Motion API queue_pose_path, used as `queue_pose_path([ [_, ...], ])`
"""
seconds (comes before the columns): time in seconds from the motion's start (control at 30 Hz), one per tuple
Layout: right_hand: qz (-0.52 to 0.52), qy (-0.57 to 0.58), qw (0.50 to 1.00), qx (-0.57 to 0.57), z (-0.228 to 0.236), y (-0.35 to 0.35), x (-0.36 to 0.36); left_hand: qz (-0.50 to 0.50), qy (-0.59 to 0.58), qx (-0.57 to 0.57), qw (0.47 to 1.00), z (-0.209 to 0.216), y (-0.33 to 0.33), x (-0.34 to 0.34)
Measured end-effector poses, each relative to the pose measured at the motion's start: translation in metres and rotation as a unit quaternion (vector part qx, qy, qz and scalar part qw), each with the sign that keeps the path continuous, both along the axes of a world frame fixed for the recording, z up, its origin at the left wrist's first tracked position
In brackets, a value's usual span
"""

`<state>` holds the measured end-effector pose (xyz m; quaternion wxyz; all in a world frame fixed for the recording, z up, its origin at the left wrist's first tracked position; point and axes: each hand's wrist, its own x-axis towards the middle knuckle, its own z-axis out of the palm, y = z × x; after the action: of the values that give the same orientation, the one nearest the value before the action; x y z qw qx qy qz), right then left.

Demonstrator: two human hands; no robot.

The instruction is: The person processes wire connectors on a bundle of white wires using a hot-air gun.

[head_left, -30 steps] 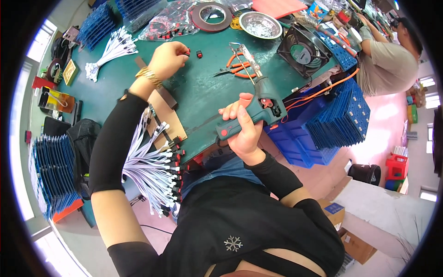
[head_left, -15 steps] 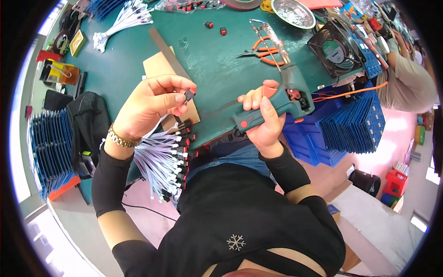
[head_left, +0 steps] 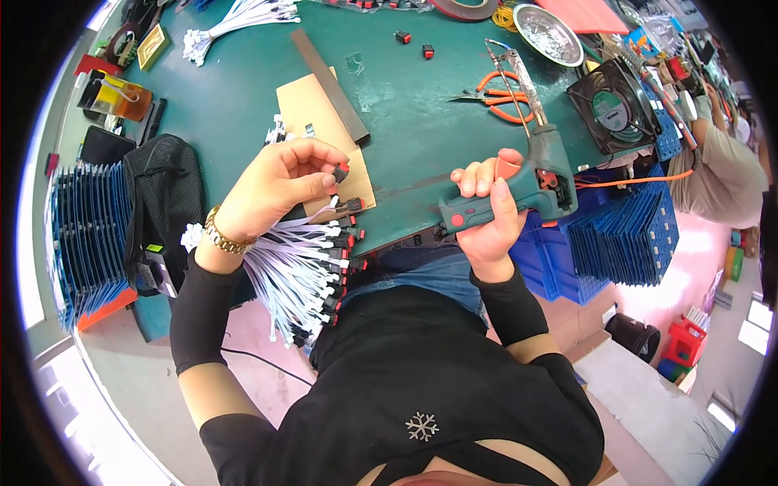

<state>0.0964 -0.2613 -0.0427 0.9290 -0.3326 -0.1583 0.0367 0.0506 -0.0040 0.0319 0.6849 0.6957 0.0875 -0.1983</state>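
A small black-and-red rocker switch (head_left: 340, 173) is pinched between the thumb and fingers of my left hand (head_left: 275, 188), above the table's near edge. My right hand (head_left: 490, 227) is closed around the handle of a green soldering gun (head_left: 556, 150), whose long metal tip points away from me. Under my left hand, a bundle of white cables (head_left: 288, 271) hangs over the edge, with several black-and-red switches at its ends. Beyond that hand lie a cardboard sheet (head_left: 306, 101) and a dark flat bar (head_left: 328, 87).
Two loose switches (head_left: 428, 51) lie farther back, near orange-handled pliers (head_left: 506, 101). At the right stand a black fan (head_left: 612, 112), a metal bowl (head_left: 549, 35) and blue boards (head_left: 624, 235). More boards (head_left: 89, 243) and a black mesh bag (head_left: 166, 206) are left. A co-worker's sleeve (head_left: 717, 154) shows.
The view has shifted, so the tabletop things appear farther right. Both hands have come slightly nearer my body relative to the table, with the switch and soldering gun still held.
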Motion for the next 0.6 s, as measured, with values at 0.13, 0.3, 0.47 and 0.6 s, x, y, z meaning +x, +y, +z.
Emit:
queue_pose_path([
  [0.13, 0.0, -0.009, 1.0, -0.008, -0.001, 0.0, 0.001, -0.001, -0.005, -0.011, 1.0, -0.003, 0.004, 0.001],
  [0.3, 0.005, -0.005, 1.0, -0.004, -0.001, 0.0, 0.0, -0.011, -0.036, 0.033, 0.999, -0.008, 0.005, 0.001],
  [0.47, 0.007, -0.01, 1.0, -0.008, -0.002, -0.001, -0.002, -0.109, -0.204, 0.286, 0.93, -0.013, 0.002, -0.003],
  [0.6, 0.01, -0.009, 1.0, -0.01, -0.001, -0.001, -0.002, -0.106, -0.269, 0.344, 0.893, -0.015, -0.006, -0.005],
])
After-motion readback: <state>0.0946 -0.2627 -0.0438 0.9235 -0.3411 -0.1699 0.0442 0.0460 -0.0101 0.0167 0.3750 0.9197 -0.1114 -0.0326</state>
